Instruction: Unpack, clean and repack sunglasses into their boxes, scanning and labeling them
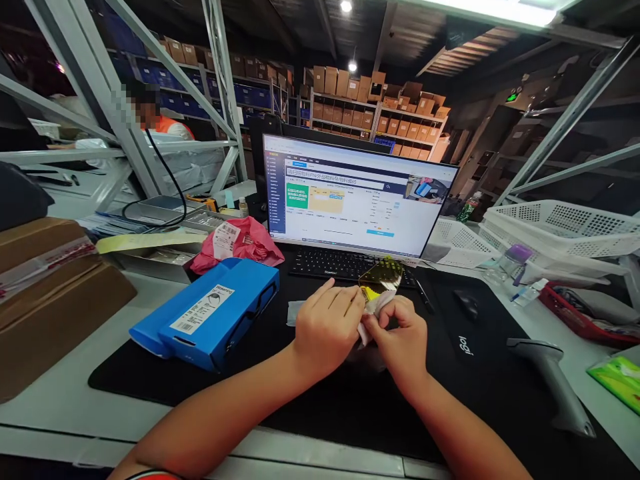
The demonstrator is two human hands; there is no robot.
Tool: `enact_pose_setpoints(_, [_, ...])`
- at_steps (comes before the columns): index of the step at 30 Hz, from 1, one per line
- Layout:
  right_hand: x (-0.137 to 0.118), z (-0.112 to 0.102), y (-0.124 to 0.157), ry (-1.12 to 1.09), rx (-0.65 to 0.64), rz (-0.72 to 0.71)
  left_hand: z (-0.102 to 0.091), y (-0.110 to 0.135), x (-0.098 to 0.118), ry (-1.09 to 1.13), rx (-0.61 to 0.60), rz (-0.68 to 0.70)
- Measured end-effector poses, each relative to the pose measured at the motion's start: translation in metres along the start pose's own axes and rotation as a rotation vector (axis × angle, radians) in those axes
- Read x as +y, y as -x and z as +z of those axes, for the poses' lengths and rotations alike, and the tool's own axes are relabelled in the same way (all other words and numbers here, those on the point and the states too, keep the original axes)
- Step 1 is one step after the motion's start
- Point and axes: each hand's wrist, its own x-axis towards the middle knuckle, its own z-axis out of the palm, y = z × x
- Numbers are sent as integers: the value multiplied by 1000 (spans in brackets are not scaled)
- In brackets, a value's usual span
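In front of the keyboard, my left hand (327, 327) is closed, its back towards me, at the near edge of a yellow-tinted lens (383, 275). The frame and most of this eyewear are hidden behind my fingers. My right hand (404, 337) pinches a crumpled white tissue or cloth (384, 301) against the eyewear, thumb and forefinger together. Left of my hands lies a closed blue box (240, 297) with a white label and a picture of goggles. A small pale sheet (295, 312) shows beside my left hand on the black desk mat (310, 407).
A monitor (345, 193) and black keyboard (320, 262) stand behind my hands. To the right are a mouse (467, 305), a barcode scanner (550, 380) and white baskets (555, 227). A pink plastic bag (250, 243) and a cardboard box (55, 313) lie left. Another person (167, 125) sits beyond the metal frame.
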Motion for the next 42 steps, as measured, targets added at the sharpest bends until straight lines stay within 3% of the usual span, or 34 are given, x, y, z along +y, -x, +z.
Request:
enact_pose_setpoints(5, [10, -22, -19, -202, 29, 258, -5, -4, 5, 152, -193, -44])
enact_pose_setpoints(8, [18, -46, -36, -196, 44, 285, -13, -7, -1, 161, -135, -67])
enact_pose_setpoints(10, [19, -59, -44, -109, -64, 218, -20, -10, -8, 113, -49, -76])
enact_pose_setpoints(12, [16, -65, -48, -26, -193, 87, -27, -14, -14, 80, -59, -62])
enact_pose_setpoints(17, [3, -48, -35, 28, -345, -264, -33, -23, -16, 161, -374, 155])
enact_pose_setpoints(19, [-2, -37, -26, 43, -382, -354, -30, -21, -17, 211, -414, 216])
enact_pose_setpoints(21, [-5, -30, -20, 65, -388, -382, -25, -18, -20, 238, -382, 223])
enact_pose_setpoints(24, [-4, -33, -21, 93, -403, -276, -18, -14, -27, 253, -283, 172])
enact_pose_setpoints(28, [12, -58, -44, -50, -690, -69, -14, -14, -30, 391, -228, 56])
enact_pose_setpoints(31, [25, -76, -61, -177, -899, -80, -13, -14, -28, 467, -243, -3])
enact_pose_setpoints(33, [27, -80, -64, -148, -982, -128, -12, -13, -27, 475, -278, 1])
enact_pose_setpoints(35, [23, -76, -58, -42, -975, -172, -11, -11, -27, 444, -301, 35])
enact_pose_setpoints(40, [-2, -41, -27, 111, -657, -232, -8, -8, -27, 446, -290, 147])
enact_pose_setpoints(42, [-6, -35, -24, 123, -636, -223, -6, -8, -27, 487, -300, 169])
